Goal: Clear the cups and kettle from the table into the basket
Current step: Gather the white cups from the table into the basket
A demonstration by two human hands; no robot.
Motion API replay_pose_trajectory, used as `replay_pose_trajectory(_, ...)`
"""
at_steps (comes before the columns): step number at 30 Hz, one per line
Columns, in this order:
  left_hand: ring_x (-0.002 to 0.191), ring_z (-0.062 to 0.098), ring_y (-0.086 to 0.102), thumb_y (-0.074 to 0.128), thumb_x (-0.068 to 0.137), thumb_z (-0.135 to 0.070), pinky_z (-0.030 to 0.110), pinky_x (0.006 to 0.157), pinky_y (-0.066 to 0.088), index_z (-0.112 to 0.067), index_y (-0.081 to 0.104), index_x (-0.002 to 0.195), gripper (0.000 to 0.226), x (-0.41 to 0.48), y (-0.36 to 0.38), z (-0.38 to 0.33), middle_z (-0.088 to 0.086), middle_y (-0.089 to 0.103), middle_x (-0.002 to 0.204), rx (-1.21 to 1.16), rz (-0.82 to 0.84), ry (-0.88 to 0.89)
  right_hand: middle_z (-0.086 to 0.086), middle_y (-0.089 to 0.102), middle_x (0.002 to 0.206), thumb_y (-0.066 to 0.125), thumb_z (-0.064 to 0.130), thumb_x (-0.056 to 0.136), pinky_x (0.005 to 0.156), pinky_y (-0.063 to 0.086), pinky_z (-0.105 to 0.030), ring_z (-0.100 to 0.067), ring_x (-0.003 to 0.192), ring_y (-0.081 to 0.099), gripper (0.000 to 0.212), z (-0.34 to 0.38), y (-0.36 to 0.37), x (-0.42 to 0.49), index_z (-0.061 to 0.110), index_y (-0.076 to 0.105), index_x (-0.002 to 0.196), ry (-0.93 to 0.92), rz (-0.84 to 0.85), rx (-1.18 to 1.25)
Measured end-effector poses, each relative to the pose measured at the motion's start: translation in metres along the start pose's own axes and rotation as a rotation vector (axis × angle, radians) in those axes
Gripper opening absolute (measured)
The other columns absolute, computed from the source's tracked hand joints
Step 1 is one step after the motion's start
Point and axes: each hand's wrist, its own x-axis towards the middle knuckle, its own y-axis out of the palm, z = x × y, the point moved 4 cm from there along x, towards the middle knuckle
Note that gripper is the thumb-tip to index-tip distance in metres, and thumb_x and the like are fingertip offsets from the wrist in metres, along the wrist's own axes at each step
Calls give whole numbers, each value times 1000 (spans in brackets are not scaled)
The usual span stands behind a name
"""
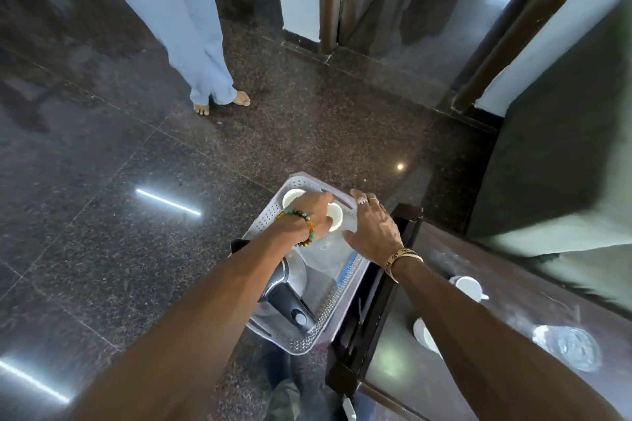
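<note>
The basket [342, 297] sits low beside the tabletop [513, 284]. The kettle [287, 297] is at its near end and 2 cups are at its far end. The left hand [313, 215] grasps 1 of them, the held cup [336, 214], with fingers curled over its rim and side. The far cup [293, 198] stands free just beside it. The right hand [374, 232] is released, fingers spread above the basket's right rim; I cannot tell whether it touches. 2 more cups wait on the tabletop: a handled cup [468, 285] and, nearer, an edge cup [424, 335] half hidden behind the right forearm.

The cups look like glazed white ceramic, so probably light, stiff and smooth, and likely to chip if knocked against each other or the kettle. The handled cup is best taken by its handle, or pinched across the rim from above. The edge cup's handle is out of sight, so a grip round its body seems safer. Each should go down upright with a small gap from its neighbours. The kettle, likely the heaviest piece, is already in. The basket's perforated plastic walls may flex under that load, so it is better lifted with both hands.
</note>
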Motion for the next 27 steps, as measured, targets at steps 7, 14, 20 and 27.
replay_pose_trajectory(7,111,23,62,60,92,-26,30,90,47,-16,55,131,41,-75,-48,-71,5,67,121,-64,-233,103,-10,43,147,68,46,84,111,41,-42,-31,134,45,83,-4,-92,-74,16,32,153,-108,-142,-7)
replay_pose_trajectory(14,114,27,57,59,93,-38,40,96,48,-15,61,125,39,-154,-85,-138,9,62,123,7,-500,217,-11,45,146,62,58,86,110,40,-45,-31,132,46,79,-17,-171,-146,17,37,150,-160,-324,-83)
replay_pose_trajectory(20,115,29,57,57,93,-40,42,99,46,-13,63,123,41,-205,-118,-183,11,62,125,41,-631,297,-10,48,141,57,63,86,107,43,-45,-31,128,49,79,-24,-226,-204,16,39,147,-161,-475,-111)
replay_pose_trajectory(27,117,30,55,56,93,-42,44,99,45,-12,62,124,43,-250,-116,-218,12,60,128,93,-678,432,-12,49,140,54,67,84,106,45,-46,-32,127,50,83,-40,-261,-274,15,40,147,-51,-605,-134)
